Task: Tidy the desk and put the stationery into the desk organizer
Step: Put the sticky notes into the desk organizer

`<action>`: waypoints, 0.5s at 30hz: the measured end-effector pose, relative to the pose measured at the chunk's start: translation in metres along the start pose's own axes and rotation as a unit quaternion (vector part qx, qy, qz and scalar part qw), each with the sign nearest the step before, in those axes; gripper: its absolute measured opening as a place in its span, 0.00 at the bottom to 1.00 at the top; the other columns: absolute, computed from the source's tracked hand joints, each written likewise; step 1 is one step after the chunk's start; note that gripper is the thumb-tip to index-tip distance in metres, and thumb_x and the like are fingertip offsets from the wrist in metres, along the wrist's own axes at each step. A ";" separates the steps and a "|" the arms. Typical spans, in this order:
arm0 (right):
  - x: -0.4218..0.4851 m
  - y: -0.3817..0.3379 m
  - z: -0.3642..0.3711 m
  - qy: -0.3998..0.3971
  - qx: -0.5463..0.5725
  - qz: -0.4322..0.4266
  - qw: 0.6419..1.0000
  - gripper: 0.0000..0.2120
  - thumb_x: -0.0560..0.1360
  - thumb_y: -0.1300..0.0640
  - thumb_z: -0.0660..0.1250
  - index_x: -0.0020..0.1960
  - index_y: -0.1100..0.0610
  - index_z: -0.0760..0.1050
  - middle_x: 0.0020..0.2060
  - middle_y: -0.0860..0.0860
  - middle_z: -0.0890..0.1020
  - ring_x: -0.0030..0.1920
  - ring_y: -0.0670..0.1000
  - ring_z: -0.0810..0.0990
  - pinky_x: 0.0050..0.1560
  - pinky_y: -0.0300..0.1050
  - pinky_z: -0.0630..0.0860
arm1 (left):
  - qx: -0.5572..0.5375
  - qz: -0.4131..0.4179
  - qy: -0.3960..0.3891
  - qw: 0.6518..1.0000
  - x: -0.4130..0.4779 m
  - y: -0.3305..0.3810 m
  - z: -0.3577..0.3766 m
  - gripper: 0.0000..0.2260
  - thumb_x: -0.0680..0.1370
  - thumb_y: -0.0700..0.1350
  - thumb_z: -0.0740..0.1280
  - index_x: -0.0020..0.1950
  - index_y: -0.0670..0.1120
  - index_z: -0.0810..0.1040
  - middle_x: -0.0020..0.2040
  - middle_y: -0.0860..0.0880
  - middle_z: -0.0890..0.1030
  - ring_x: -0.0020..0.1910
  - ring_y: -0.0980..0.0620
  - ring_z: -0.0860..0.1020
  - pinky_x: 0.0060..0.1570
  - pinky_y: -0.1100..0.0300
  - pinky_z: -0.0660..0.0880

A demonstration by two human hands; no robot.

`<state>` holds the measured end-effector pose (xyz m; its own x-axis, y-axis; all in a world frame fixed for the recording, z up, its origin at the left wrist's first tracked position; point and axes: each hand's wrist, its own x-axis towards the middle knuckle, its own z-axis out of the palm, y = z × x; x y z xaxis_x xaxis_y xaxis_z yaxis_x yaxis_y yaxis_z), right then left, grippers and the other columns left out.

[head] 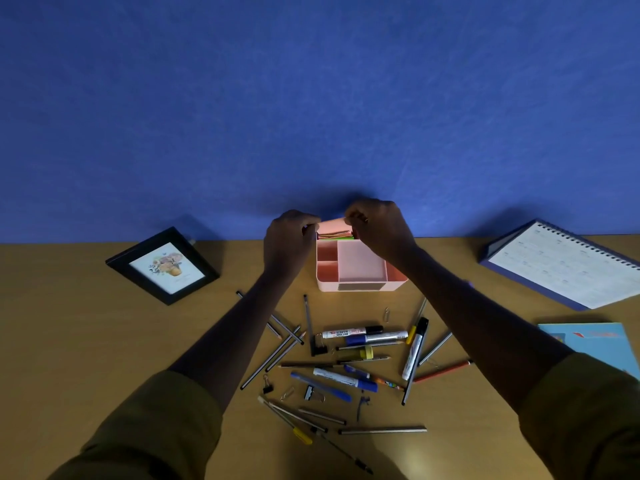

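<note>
Nearest you, past your olive sleeves, almost all the work is left to do. The wooden desk [104, 358], smooth and matte, carries a loose scatter of stationery between your forearms: slim striped pencils [284, 344] crossed over one another, a white whiteboard marker [351, 331] with a black cap, a blue marker [375, 337] with a shiny silver barrel, a black-and-white marker [415, 348] lying lengthwise, a small metal binder clip [310, 393], a thin wire paper clip [386, 314] and a yellow-handled tool [302, 435] near your left sleeve. None of these has gone in. Beyond them stands the desk organizer [327, 285], a pink plastic box with rounded corners and thin dividing walls; the small square cells and the wide shallow tray that you can see look bare. At its back your left hand [289, 237] and right hand [379, 230] are close together, each pinching one end of a pad of sticky notes [333, 227], pink paper on top with orange and green layers beneath. The pad sits at the rim of the rear compartment; whether it is fully seated cannot be told. So I judge you are on the first item or nearly so. Further off lean a black picture frame [162, 266] at left and a spiral-bound calendar [568, 268] at right, a pale blue notebook [595, 348] lies flat, and a textured blue wall [311, 98] rises behind.
</note>
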<state>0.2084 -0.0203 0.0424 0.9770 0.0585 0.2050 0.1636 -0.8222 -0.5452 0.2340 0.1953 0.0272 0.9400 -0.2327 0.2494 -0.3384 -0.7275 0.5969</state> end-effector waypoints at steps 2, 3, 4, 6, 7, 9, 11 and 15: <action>-0.001 0.006 0.006 -0.018 -0.026 0.001 1.000 0.03 0.82 0.60 0.70 0.50 0.57 0.83 0.43 0.50 0.86 0.41 0.48 0.82 0.46 0.52 0.85 | 0.008 -0.006 -0.008 1.000 0.000 -0.002 0.005 0.07 0.81 0.42 0.73 0.56 0.48 0.89 0.51 0.50 0.88 0.48 0.54 0.85 0.45 0.54 0.84; -0.002 0.009 0.009 -0.024 -0.034 0.006 0.999 0.03 0.82 0.59 0.71 0.50 0.56 0.83 0.44 0.50 0.86 0.41 0.48 0.82 0.45 0.53 0.85 | 0.010 -0.007 -0.011 1.000 -0.001 -0.003 0.007 0.07 0.81 0.41 0.73 0.57 0.47 0.89 0.52 0.49 0.88 0.48 0.53 0.85 0.45 0.55 0.84; -0.003 0.011 0.011 -0.028 -0.040 0.013 0.999 0.03 0.82 0.58 0.71 0.50 0.55 0.83 0.44 0.49 0.86 0.42 0.49 0.83 0.45 0.54 0.85 | 0.012 -0.007 -0.014 1.000 -0.001 -0.002 0.009 0.07 0.81 0.41 0.73 0.57 0.46 0.88 0.52 0.49 0.88 0.49 0.52 0.85 0.45 0.56 0.83; -0.005 0.014 0.016 -0.034 -0.054 0.024 0.998 0.04 0.82 0.58 0.70 0.49 0.53 0.83 0.46 0.49 0.85 0.44 0.51 0.84 0.44 0.54 0.85 | 0.020 -0.006 -0.022 1.000 -0.002 -0.002 0.012 0.06 0.81 0.41 0.72 0.56 0.46 0.88 0.52 0.49 0.88 0.49 0.51 0.86 0.45 0.56 0.83; -0.007 0.015 0.017 -0.036 -0.061 0.027 0.997 0.04 0.82 0.57 0.70 0.50 0.53 0.83 0.47 0.49 0.85 0.45 0.51 0.84 0.45 0.54 0.85 | 0.026 -0.007 -0.025 0.999 -0.003 -0.003 0.014 0.06 0.81 0.42 0.72 0.56 0.46 0.88 0.52 0.49 0.89 0.49 0.51 0.86 0.45 0.55 0.83; -0.009 0.017 0.021 -0.043 -0.077 0.031 0.996 0.04 0.83 0.56 0.70 0.51 0.53 0.84 0.50 0.50 0.86 0.47 0.52 0.85 0.46 0.53 0.85 | 0.038 -0.010 -0.033 0.999 -0.004 -0.005 0.018 0.07 0.82 0.42 0.71 0.56 0.47 0.88 0.52 0.49 0.89 0.49 0.51 0.86 0.45 0.53 0.84; -0.010 0.019 0.024 -0.054 -0.096 0.036 0.993 0.05 0.83 0.56 0.70 0.52 0.53 0.84 0.52 0.51 0.86 0.48 0.52 0.85 0.47 0.54 0.86 | 0.046 -0.011 -0.041 0.998 -0.006 -0.005 0.022 0.07 0.83 0.43 0.71 0.56 0.47 0.89 0.52 0.49 0.89 0.48 0.51 0.86 0.46 0.53 0.84; -0.011 0.021 0.028 -0.057 -0.121 0.035 0.990 0.05 0.83 0.56 0.69 0.52 0.54 0.84 0.52 0.52 0.86 0.49 0.53 0.85 0.46 0.53 0.86 | 0.061 -0.013 -0.042 0.997 -0.008 -0.003 0.028 0.06 0.83 0.42 0.72 0.54 0.45 0.88 0.50 0.48 0.88 0.47 0.51 0.86 0.42 0.61 0.78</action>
<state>0.2051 -0.0223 0.0054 0.9962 0.0488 0.0722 0.0706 -0.9371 -0.3419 0.2292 0.1815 0.0019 0.9502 -0.2629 0.1674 -0.3116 -0.8052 0.5045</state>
